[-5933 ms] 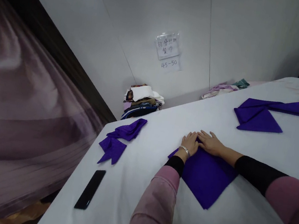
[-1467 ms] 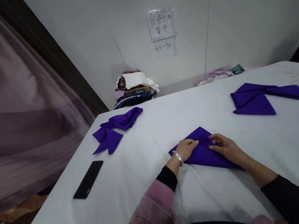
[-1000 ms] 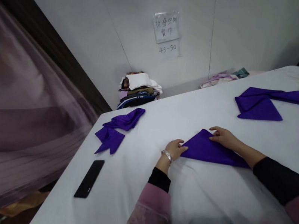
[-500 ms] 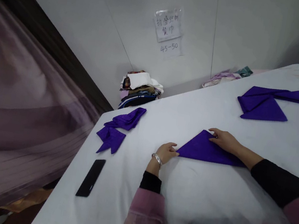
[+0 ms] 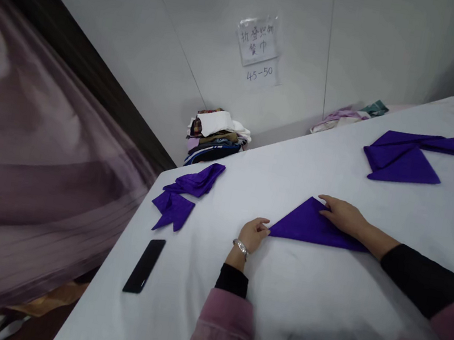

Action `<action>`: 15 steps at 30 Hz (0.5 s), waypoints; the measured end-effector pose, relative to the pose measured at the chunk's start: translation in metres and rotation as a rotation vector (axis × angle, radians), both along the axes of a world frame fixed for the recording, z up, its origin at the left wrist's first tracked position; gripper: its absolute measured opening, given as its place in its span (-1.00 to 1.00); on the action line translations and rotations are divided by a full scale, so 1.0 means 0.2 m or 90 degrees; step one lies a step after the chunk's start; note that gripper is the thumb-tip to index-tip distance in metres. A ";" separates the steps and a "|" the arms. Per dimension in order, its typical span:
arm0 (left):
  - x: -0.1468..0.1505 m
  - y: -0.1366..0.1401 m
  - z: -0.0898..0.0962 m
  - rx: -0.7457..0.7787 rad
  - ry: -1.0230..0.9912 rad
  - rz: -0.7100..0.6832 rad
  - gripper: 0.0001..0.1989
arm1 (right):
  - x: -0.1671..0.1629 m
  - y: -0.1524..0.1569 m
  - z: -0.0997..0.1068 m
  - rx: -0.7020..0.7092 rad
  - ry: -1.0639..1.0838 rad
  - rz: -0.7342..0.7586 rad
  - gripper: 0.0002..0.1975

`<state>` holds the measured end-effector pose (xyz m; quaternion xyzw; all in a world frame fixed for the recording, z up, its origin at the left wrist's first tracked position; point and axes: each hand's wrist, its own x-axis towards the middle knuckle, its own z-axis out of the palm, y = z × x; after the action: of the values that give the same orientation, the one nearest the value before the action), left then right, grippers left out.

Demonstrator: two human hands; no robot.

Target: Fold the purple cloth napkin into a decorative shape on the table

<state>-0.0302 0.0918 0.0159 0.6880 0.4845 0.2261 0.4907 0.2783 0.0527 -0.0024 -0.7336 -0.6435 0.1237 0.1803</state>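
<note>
A purple napkin (image 5: 313, 227) lies folded into a triangle on the white-covered table, its long straight edge towards me. At its left corner my left hand (image 5: 252, 234), with a silver bracelet at the wrist, is closed with fingertips on the tip of the cloth. My right hand (image 5: 344, 216) rests over the right slope near the peak, thumb on the cloth and forefinger stretched out with a gap between them. The napkin's right corner is hidden under my right hand and forearm.
Two folded purple napkins (image 5: 175, 210) lie at the table's left edge, above a black phone (image 5: 144, 266). Another purple cloth (image 5: 405, 161) stretches along the far right. Beyond the table, stacked clothes (image 5: 215, 136) stand by a wall bearing a handwritten sign (image 5: 258, 43).
The view has shifted slightly, so the whole scene sits a little differently. Both hands keep nearly the same places at the purple napkin, whose folded shape looks unchanged.
</note>
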 end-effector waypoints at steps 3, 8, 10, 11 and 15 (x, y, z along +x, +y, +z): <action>0.00 0.00 -0.01 0.009 -0.006 -0.014 -0.70 | 0.00 -0.01 0.00 0.001 -0.004 -0.008 -0.46; -0.01 0.00 -0.03 0.053 0.024 -0.022 -0.70 | 0.00 -0.01 0.01 0.001 0.016 -0.013 -0.47; -0.01 -0.01 -0.04 0.064 0.036 -0.017 -0.71 | 0.00 -0.01 0.02 0.005 0.030 -0.019 -0.49; -0.01 -0.01 -0.04 0.068 0.041 -0.015 -0.71 | 0.00 -0.01 0.02 0.006 0.038 -0.022 -0.50; -0.01 -0.02 -0.04 0.080 0.059 -0.014 -0.72 | 0.01 -0.01 0.01 0.003 0.062 -0.027 -0.51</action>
<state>-0.0312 0.0882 0.0070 0.7324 0.4841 0.2186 0.4259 0.2803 0.0500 0.0002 -0.7396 -0.6187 0.1539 0.2156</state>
